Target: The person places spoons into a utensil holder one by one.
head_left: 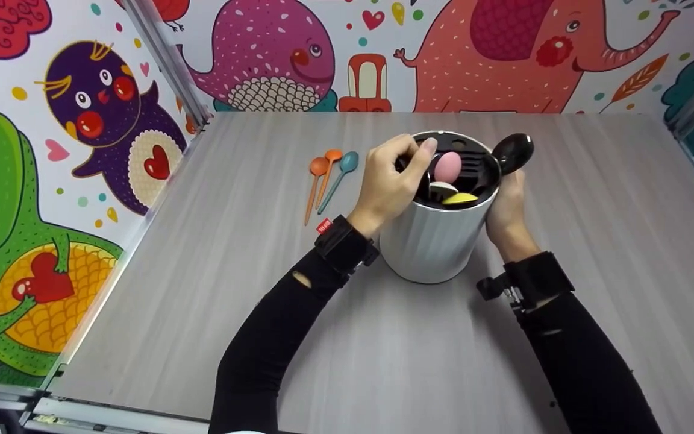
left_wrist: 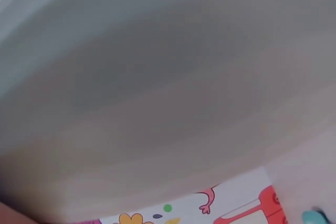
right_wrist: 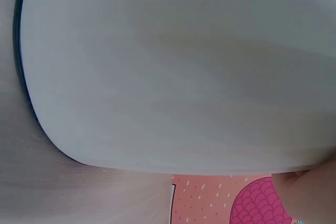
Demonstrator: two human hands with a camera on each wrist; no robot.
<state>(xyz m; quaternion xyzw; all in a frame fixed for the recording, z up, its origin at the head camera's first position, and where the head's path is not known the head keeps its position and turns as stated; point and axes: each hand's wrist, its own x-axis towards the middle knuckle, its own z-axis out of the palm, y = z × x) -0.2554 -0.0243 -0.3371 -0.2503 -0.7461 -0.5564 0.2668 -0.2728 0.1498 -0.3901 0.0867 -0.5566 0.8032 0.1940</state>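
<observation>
A white ribbed utensil holder [head_left: 431,247] with a black divided insert stands on the table, filling much of both wrist views. A pink rounded utensil head [head_left: 447,167], a yellow piece [head_left: 459,198] and a whitish piece [head_left: 443,189] show inside it. The bowl of a black spoon [head_left: 513,153] juts past the right rim. My left hand [head_left: 390,181] grips the holder's left rim, its fingers curled over the top beside a dark part. On the far right side, my right hand [head_left: 508,208] holds the holder's wall; most of its fingers are hidden behind it.
Left of the holder lie two orange spoons [head_left: 318,166] [head_left: 333,155] and a teal spoon [head_left: 349,161], close together on the grey table [head_left: 202,289]. Panels with cartoon animals [head_left: 281,48] border the table at the back and left.
</observation>
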